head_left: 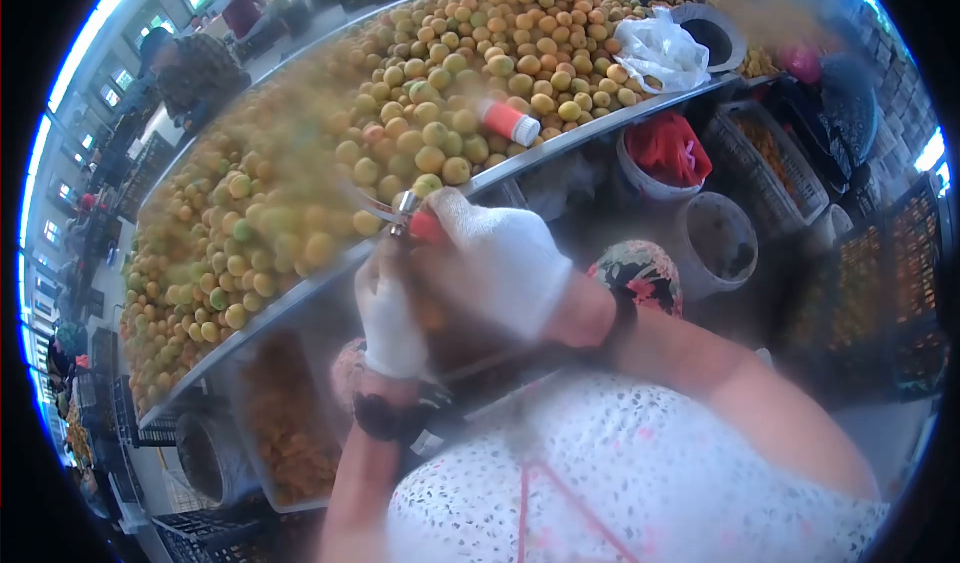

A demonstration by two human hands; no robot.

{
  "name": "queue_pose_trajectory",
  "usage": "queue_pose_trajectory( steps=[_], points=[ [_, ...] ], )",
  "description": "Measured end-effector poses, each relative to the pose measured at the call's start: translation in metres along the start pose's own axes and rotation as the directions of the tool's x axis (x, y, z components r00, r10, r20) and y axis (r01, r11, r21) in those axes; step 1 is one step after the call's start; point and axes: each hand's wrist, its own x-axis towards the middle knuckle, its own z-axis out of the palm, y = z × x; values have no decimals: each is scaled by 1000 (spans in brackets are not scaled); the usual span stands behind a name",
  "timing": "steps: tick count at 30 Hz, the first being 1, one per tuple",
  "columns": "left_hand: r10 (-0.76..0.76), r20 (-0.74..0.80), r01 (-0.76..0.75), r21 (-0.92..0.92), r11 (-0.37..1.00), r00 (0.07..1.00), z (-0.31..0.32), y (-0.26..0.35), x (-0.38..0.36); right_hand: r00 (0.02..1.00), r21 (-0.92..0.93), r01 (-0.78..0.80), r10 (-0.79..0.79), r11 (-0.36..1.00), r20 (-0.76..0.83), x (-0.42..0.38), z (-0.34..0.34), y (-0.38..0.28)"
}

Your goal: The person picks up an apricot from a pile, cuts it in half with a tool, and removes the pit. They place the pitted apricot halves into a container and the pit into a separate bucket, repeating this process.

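My right hand (505, 258), in a white glove, is closed around the red handle (428, 227) of a small tool with a metal head (403, 209). Close against it, my left hand (392, 315), also gloved in white, has its fingers curled just below the metal head. Whatever those left fingers hold is hidden. Both hands are at the near metal edge of a table heaped with apricot-like fruit (430, 135), orange to green. On the heap lies a red cylinder with a white end (512, 122). Haze blurs part of the view.
Beneath the table's metal rim (610, 118) stand a bucket with red cloth (665, 153), a stained white bucket (718, 243) and a bin of orange pieces (290, 433). A white plastic bag (662, 51) lies at the heap's right. Crates (905, 273) stand at right; other people sit farther off.
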Motion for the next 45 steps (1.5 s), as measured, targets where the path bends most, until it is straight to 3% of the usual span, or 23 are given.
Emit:
queue_pose_trajectory(
  steps=[2,6,7,9,11,19,21,22,23,25,26,28,29,31,32,33,35,39,41,43,45],
  points=[
    [-16,79,20,-47,999,997,-1,1,-8,999,-12,42,-42,999,29,1,-7,1],
    [4,86,1,-64,998,996,3,12,-27,991,-88,77,-67,993,118,-2,-20,-9],
    [341,127,-361,437,824,931,-26,-36,-9,991,-99,96,-86,990,100,-5,-19,-11],
    [68,85,-84,212,974,994,6,29,-38,985,-124,168,-161,978,67,-7,-13,-5],
    [275,124,-301,338,892,953,3,28,-42,989,-162,43,-19,986,148,-9,-24,-25],
    [218,45,-222,297,929,975,-14,38,-46,986,-139,105,-85,985,141,-7,-6,-21],
    [227,82,-241,274,931,970,-26,38,-45,952,124,74,-107,990,286,1,-8,-22],
    [255,94,-272,354,895,962,-32,39,-44,941,201,99,-157,975,301,3,-6,-20],
    [410,141,-421,508,752,901,-40,31,-39,953,129,66,-101,989,284,4,-3,-20],
    [770,213,-691,622,368,602,-50,1,-27,950,121,-32,-8,992,311,5,3,-18],
    [768,194,-675,634,376,610,-57,2,-30,943,126,-27,-16,992,332,10,7,-28],
    [577,205,-574,578,580,790,-67,17,-35,888,194,-93,-7,977,460,20,9,-51],
    [577,193,-566,583,583,794,-71,22,-37,882,197,-90,-14,976,470,20,16,-51],
    [576,142,-525,622,581,805,-79,32,-42,898,370,-213,32,905,439,20,31,-48],
    [574,131,-517,625,585,808,-84,39,-46,875,361,-302,106,882,473,24,31,-53],
    [523,80,-462,594,658,849,-87,45,-50,870,356,-304,105,884,482,23,36,-54],
    [466,20,-399,551,733,884,-95,50,-55,917,274,-109,-10,955,399,20,44,-55],
    [377,-28,-335,401,853,926,-115,38,-56,903,240,-150,33,959,429,20,55,-69],
    [379,-47,-346,323,881,924,-125,36,-60,935,328,-188,67,926,348,17,69,-88],
    [213,-47,-198,212,957,976,-141,43,-67,911,334,-214,64,918,408,20,76,-95],
    [323,-125,-267,334,904,938,-159,34,-74,890,331,-248,79,911,450,22,76,-98]
  ],
)
